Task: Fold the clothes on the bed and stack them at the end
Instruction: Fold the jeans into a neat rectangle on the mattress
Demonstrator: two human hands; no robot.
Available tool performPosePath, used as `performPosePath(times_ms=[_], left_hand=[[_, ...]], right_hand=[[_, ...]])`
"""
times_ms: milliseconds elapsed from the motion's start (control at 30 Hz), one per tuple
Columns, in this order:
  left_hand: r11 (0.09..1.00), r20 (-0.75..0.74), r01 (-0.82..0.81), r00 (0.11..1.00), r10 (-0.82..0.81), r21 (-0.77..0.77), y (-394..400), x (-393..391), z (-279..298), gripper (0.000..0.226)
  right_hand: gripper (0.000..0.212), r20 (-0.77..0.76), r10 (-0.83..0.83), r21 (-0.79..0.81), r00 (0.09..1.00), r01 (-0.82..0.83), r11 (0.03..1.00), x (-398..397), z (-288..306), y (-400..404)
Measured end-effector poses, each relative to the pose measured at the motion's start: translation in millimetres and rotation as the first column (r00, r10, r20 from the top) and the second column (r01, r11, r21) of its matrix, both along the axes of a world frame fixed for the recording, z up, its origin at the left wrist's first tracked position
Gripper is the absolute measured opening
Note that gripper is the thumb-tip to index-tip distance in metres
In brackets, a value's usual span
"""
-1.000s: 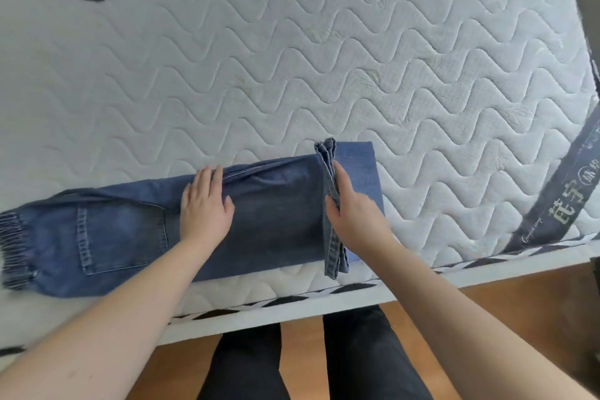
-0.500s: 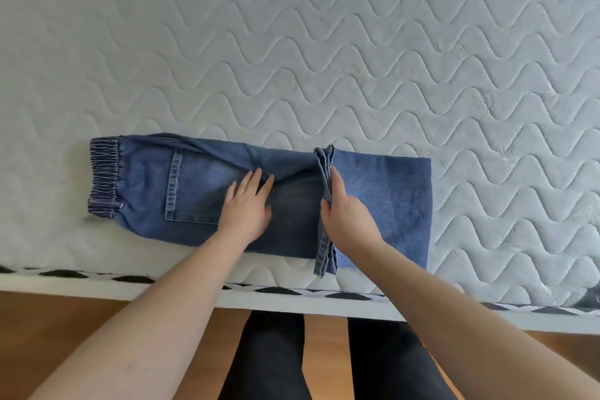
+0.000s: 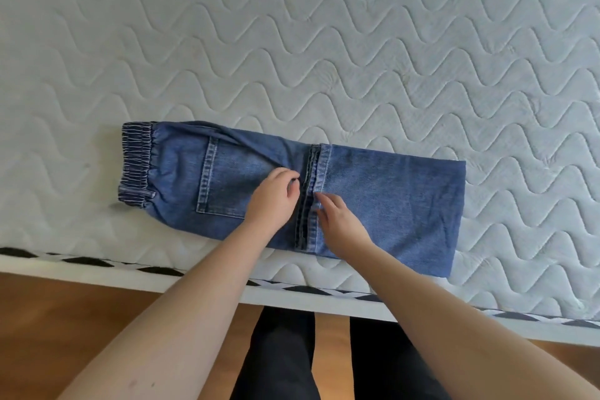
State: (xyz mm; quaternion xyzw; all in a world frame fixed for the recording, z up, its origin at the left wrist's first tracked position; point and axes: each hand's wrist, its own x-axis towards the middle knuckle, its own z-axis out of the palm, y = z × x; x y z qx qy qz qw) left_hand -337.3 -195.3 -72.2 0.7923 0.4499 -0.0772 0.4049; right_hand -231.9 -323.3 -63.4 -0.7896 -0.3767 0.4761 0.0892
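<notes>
Denim jeans [image 3: 373, 201] lying at mattress [image 3: 292, 42] edge, 6 o'clock. I'm pressing hem fold: left hand [image 3: 272, 201] curled loosely, right hand [image 3: 341, 224] pinching hem. Next, I judge: folding waistband [image 3: 138, 162] over from 9 o'clock.

Jeans on your bed

Your bed [image 3: 324, 42] shows a bare white mattress quilted in wavy lines, with a black-and-white trim along the near edge. The jeans [image 3: 389, 204] lie flat on it, near that edge, lengthwise along it: elastic waistband at your left, hems folded back to the middle, fold at your right.
</notes>
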Motion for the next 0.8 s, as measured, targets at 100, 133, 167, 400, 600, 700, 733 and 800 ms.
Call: performPosePath(times_ms=[100,133,167,400,600,700,733,800], left_hand=[[0.982,-0.053,-0.187,0.981,0.186,-0.017,-10.4,9.4,1.9,0.023],[0.973,-0.093,-0.228,0.970,0.224,-0.036,-15.1,11.8,2.0,0.025],[0.964,-0.138,-0.258,0.959,0.248,-0.064,-20.4,13.2,2.2,0.029],[0.969,-0.410,-0.245,0.882,0.233,0.023,-65.1,21.9,5.2,0.047],[0.970,-0.402,-0.239,0.894,0.199,-0.053,-74.5,18.5,1.4,0.044],[0.914,-0.223,-0.380,0.912,0.345,-0.144,-79.6,12.7,3.1,0.027],[0.904,-0.196,-0.402,0.907,0.372,-0.144,-80.2,9.4,4.2,0.024],[0.893,-0.191,-0.430,0.895,0.403,-0.133,-78.4,2.3,4.4,0.021]], right_hand=[[0.049,-0.131,-0.131,0.009,0.983,0.134,0.991,10.0,-1.5,-15.0],[0.051,-0.161,-0.189,-0.011,0.969,0.190,0.982,14.5,-1.0,-19.1],[0.054,-0.184,-0.241,-0.024,0.953,0.241,0.970,18.6,-0.3,-22.8],[0.072,-0.227,-0.530,-0.099,0.817,0.522,0.847,57.2,3.6,-47.6],[0.073,-0.375,-0.515,-0.089,0.771,0.523,0.848,48.9,4.5,-52.6],[0.068,-0.310,-0.411,-0.030,0.857,0.424,0.905,45.1,2.8,-49.1],[0.065,-0.263,-0.356,0.005,0.897,0.371,0.929,44.1,2.5,-47.8],[0.060,-0.154,-0.267,0.074,0.951,0.280,0.957,41.9,2.5,-43.2]])
